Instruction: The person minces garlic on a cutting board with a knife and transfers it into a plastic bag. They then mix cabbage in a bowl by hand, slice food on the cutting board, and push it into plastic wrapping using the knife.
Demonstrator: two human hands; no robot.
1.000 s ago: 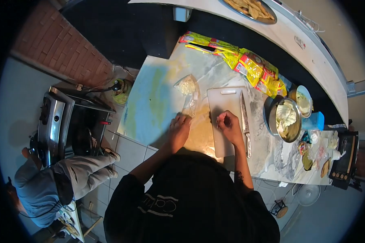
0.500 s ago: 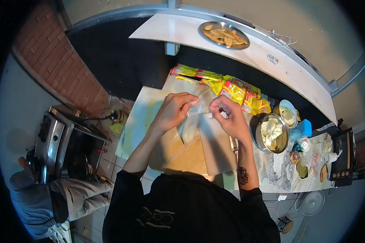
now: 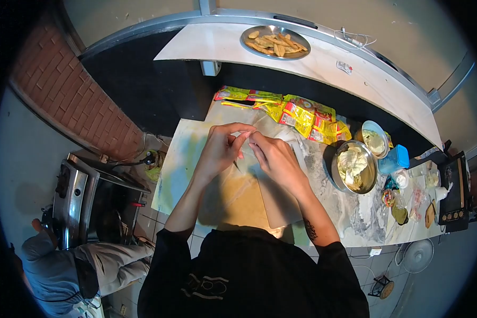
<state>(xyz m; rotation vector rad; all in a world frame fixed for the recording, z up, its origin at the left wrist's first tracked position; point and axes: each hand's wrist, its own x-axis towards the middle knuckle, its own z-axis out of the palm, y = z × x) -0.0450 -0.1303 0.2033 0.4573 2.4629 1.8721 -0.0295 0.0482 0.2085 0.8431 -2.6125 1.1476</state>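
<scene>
In the head view my left hand (image 3: 217, 148) and my right hand (image 3: 276, 163) meet above the table, fingertips pinched and touching. A clear plastic bag (image 3: 249, 158) hangs below the fingers of my left hand, mostly hidden by the hands. Whatever my right fingertips pinch is too small and covered to make out. Under my right forearm lies a flat tan board (image 3: 279, 204). Yellow and red packets (image 3: 307, 117) lie just beyond the hands.
To the right stand a metal bowl (image 3: 373, 175) with pale leafy pieces, a smaller bowl (image 3: 375, 139) and a blue container (image 3: 395, 159). A metal plate (image 3: 248, 47) of fried pieces sits on the raised shelf (image 3: 196, 42). Another person (image 3: 63, 265) is at lower left, beside a stove (image 3: 71, 196).
My right hand has moved left and turned over, its fingers now meeting those of my left hand. The gap between the hands has closed. The camera view has shifted slightly.
</scene>
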